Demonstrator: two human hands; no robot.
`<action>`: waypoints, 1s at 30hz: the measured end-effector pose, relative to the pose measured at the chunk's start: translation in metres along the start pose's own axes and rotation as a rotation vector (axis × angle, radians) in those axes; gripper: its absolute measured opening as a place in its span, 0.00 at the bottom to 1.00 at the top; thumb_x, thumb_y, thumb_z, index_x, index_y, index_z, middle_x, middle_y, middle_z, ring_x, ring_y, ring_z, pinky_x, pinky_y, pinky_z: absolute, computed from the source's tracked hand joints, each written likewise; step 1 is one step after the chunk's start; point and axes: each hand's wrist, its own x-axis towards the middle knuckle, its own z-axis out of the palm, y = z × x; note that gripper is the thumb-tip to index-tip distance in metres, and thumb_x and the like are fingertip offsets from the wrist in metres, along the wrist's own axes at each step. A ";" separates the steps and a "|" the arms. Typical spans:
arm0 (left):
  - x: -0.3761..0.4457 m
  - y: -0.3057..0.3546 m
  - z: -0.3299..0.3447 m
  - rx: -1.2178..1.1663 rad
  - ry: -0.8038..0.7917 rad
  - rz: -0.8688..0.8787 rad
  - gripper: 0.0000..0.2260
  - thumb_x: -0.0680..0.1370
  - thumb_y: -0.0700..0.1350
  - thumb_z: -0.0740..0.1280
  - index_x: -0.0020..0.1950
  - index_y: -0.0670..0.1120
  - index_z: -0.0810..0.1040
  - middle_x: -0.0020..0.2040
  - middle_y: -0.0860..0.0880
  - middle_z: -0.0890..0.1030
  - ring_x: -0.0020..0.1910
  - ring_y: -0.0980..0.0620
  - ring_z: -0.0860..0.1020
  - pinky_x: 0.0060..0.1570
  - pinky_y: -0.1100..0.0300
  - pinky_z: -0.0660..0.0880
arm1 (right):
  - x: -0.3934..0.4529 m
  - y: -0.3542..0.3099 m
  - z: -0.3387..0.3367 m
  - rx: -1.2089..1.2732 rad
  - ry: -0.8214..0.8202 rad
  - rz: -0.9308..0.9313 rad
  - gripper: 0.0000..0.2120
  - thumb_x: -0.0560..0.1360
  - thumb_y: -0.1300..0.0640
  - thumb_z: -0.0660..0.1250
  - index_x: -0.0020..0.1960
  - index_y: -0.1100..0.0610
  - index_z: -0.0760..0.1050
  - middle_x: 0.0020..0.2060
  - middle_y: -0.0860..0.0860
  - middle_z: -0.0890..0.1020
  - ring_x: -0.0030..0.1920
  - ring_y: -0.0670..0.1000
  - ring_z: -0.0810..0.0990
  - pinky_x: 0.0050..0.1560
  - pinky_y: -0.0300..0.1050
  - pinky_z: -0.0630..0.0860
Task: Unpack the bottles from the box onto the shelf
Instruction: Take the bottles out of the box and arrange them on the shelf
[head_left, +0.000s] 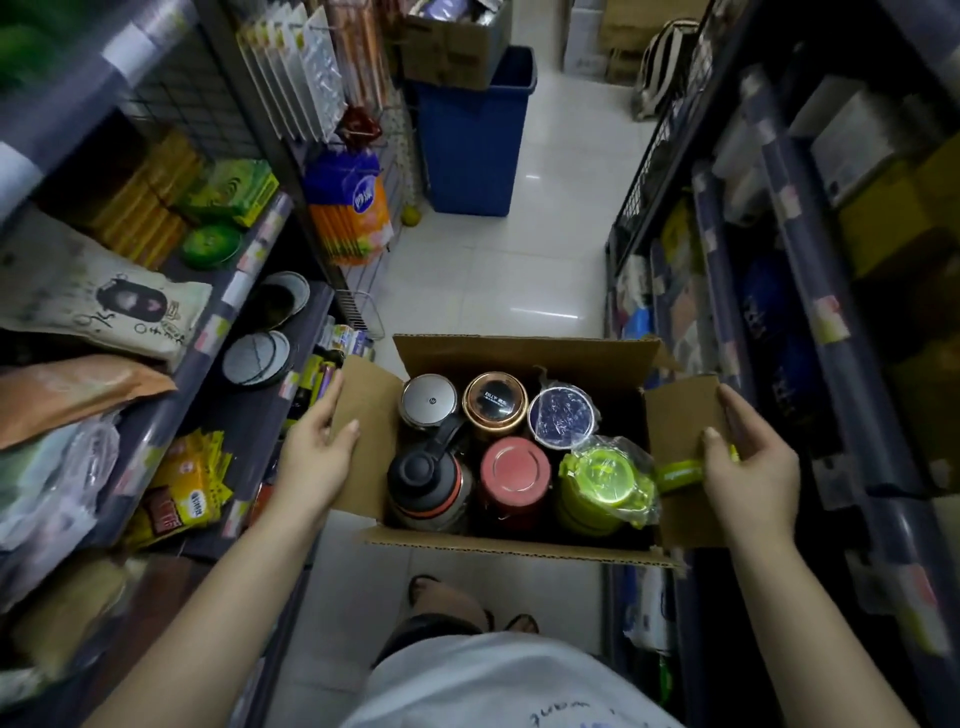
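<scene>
The person wears a white shirt (498, 686) with dark lettering, dark shorts (426, 631), and sandals (423, 584).

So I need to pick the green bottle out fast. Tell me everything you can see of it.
The green bottle stands upright in the box's near right corner, lime green with a glossy lid, loosely wrapped in clear plastic. The pink-lidded bottle stands on its left. A green strap reaches toward the right hand, which grips the box flap.

The brown cardboard box (524, 356) holds 6 bottles: silver lid (429, 399), copper-and-black lid (495, 402), seemingly purple lid (562, 417), black cap (421, 474), red lid (514, 466), lime-green lid (597, 474).
</scene>
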 end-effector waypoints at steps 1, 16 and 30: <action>0.006 -0.004 -0.006 0.001 0.013 -0.007 0.27 0.79 0.34 0.61 0.75 0.53 0.61 0.69 0.58 0.65 0.69 0.50 0.70 0.68 0.46 0.68 | 0.006 -0.006 0.008 0.000 -0.016 -0.012 0.22 0.76 0.62 0.63 0.67 0.46 0.72 0.60 0.50 0.80 0.58 0.47 0.77 0.62 0.46 0.72; -0.054 -0.064 -0.133 -0.134 0.625 -0.202 0.28 0.78 0.31 0.60 0.74 0.53 0.63 0.70 0.49 0.71 0.66 0.51 0.72 0.69 0.51 0.66 | 0.008 -0.112 0.191 -0.140 -0.562 -0.310 0.23 0.78 0.62 0.61 0.67 0.41 0.71 0.42 0.52 0.79 0.30 0.44 0.72 0.25 0.31 0.69; -0.255 -0.099 -0.108 -0.162 1.497 -0.623 0.24 0.79 0.36 0.61 0.74 0.50 0.65 0.67 0.52 0.72 0.66 0.52 0.70 0.66 0.53 0.67 | -0.158 -0.189 0.359 -0.193 -1.432 -0.936 0.24 0.75 0.67 0.63 0.67 0.48 0.73 0.55 0.55 0.82 0.56 0.53 0.80 0.54 0.43 0.75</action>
